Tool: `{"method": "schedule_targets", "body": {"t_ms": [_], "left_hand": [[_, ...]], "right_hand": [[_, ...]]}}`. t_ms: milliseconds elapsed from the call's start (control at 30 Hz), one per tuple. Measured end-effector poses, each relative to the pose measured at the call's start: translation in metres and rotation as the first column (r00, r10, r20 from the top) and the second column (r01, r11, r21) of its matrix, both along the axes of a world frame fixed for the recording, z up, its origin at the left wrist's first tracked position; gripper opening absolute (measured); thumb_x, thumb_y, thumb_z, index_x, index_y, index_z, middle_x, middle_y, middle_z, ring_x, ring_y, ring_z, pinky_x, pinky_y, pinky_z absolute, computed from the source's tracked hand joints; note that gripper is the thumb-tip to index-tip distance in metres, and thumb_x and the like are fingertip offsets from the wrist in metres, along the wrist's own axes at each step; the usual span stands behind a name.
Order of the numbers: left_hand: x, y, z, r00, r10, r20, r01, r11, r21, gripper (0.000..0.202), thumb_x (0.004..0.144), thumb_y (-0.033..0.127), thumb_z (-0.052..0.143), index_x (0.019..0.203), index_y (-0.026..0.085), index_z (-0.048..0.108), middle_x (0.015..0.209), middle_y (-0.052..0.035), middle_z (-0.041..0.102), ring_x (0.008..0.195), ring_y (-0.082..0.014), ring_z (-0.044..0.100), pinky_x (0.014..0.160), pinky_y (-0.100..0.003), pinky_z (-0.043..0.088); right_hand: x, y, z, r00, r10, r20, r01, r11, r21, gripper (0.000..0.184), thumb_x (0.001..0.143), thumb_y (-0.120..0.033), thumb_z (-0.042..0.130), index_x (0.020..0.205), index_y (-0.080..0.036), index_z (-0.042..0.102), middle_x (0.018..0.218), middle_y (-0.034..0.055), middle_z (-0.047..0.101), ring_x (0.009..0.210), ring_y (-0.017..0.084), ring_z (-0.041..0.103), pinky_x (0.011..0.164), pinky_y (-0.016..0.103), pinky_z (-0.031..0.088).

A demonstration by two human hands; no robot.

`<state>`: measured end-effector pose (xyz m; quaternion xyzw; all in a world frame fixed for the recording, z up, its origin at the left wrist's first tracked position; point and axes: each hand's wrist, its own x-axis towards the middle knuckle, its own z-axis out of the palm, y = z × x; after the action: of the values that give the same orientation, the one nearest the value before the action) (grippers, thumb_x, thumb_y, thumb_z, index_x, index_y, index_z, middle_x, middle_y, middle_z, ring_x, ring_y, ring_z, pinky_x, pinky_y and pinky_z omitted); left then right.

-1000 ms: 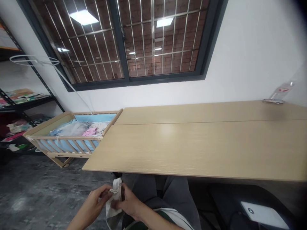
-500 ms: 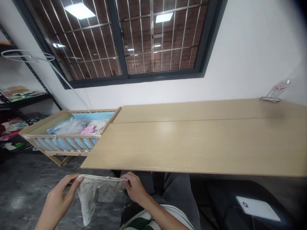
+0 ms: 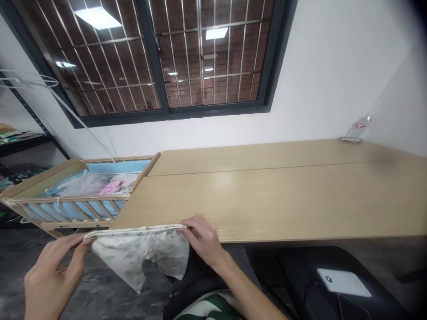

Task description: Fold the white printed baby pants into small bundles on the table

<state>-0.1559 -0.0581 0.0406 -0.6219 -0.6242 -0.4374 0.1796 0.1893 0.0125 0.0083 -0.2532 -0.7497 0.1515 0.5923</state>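
A pair of small white patterned pants hangs stretched between my hands by its gathered waistband, both legs dangling. My left hand pinches the waistband's left end between thumb and fingers. At the other end, my right hand pinches it too, close to the front edge of the wooden table. The waistband overlaps the table's front left corner in view.
Left of the table stands a wooden crib with blue lining and pink and white cloth inside. A plastic bottle lies tilted at the back right. On a black chair rests a white phone. Dark shelves hold folded cloth.
Both hands have risen toward the table and moved apart, drawing the pants' waistband wider. The view has turned a little to the right.
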Motion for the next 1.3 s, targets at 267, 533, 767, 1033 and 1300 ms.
{"method": "schedule_targets", "body": {"t_ms": [267, 533, 767, 1033, 1300], "left_hand": [[0.088, 0.076, 0.055, 0.953, -0.303, -0.01, 0.302, 0.949, 0.086, 0.02, 0.094, 0.041, 0.059, 0.095, 0.022, 0.066, 0.097, -0.0038, 0.067, 0.093, -0.02, 0.063, 0.092, -0.033, 0.049], [0.144, 0.206, 0.007, 0.875, -0.432, 0.218, 0.483, 0.811, -0.329, 0.038, 0.092, 0.049, 0.056, 0.114, 0.021, 0.069, 0.101, -0.0031, 0.073, 0.086, -0.0177, 0.063, 0.079, -0.028, 0.047], [0.186, 0.298, -0.069, 0.911, -0.371, 0.179, 0.408, 0.759, -0.507, 0.021, 0.094, 0.034, 0.05, 0.09, 0.019, 0.064, 0.089, -0.0053, 0.07, 0.082, -0.02, 0.063, 0.072, -0.029, 0.045], [0.212, 0.365, -0.098, 0.966, -0.247, 0.078, 0.242, 0.753, -0.612, 0.019, 0.097, 0.029, 0.048, 0.094, 0.019, 0.063, 0.101, -0.0107, 0.071, 0.099, -0.0244, 0.063, 0.084, -0.033, 0.044], [0.22, 0.394, -0.091, 0.983, -0.164, 0.085, 0.177, 0.714, -0.677, 0.024, 0.101, 0.034, 0.049, 0.108, 0.018, 0.064, 0.115, -0.0099, 0.069, 0.104, -0.0219, 0.064, 0.089, -0.036, 0.048]], "right_hand": [[0.09, 0.025, 0.076, 0.975, -0.189, 0.116, 0.163, 0.965, 0.205, 0.03, 0.098, -0.011, 0.052, 0.122, -0.023, 0.064, 0.105, 0.0082, 0.072, 0.097, 0.021, 0.067, 0.086, 0.038, 0.055], [0.147, 0.125, 0.044, 0.865, -0.304, 0.4, 0.364, 0.928, -0.082, 0.016, 0.099, -0.021, 0.051, 0.102, -0.019, 0.067, 0.101, 0.0082, 0.063, 0.098, 0.021, 0.061, 0.089, 0.035, 0.049], [0.17, 0.216, -0.032, 0.695, -0.268, 0.667, 0.534, 0.813, -0.231, 0.017, 0.095, -0.011, 0.051, 0.097, -0.017, 0.066, 0.102, 0.0093, 0.066, 0.097, 0.02, 0.06, 0.087, 0.029, 0.044], [0.175, 0.289, -0.069, 0.685, -0.303, 0.662, 0.61, 0.736, -0.294, 0.019, 0.094, -0.011, 0.052, 0.103, -0.017, 0.067, 0.107, 0.0107, 0.066, 0.103, 0.022, 0.06, 0.09, 0.03, 0.041], [0.182, 0.339, -0.07, 0.758, -0.259, 0.599, 0.574, 0.701, -0.424, 0.013, 0.092, -0.015, 0.057, 0.099, -0.017, 0.068, 0.097, 0.0068, 0.068, 0.085, 0.017, 0.062, 0.079, 0.025, 0.044]]}}
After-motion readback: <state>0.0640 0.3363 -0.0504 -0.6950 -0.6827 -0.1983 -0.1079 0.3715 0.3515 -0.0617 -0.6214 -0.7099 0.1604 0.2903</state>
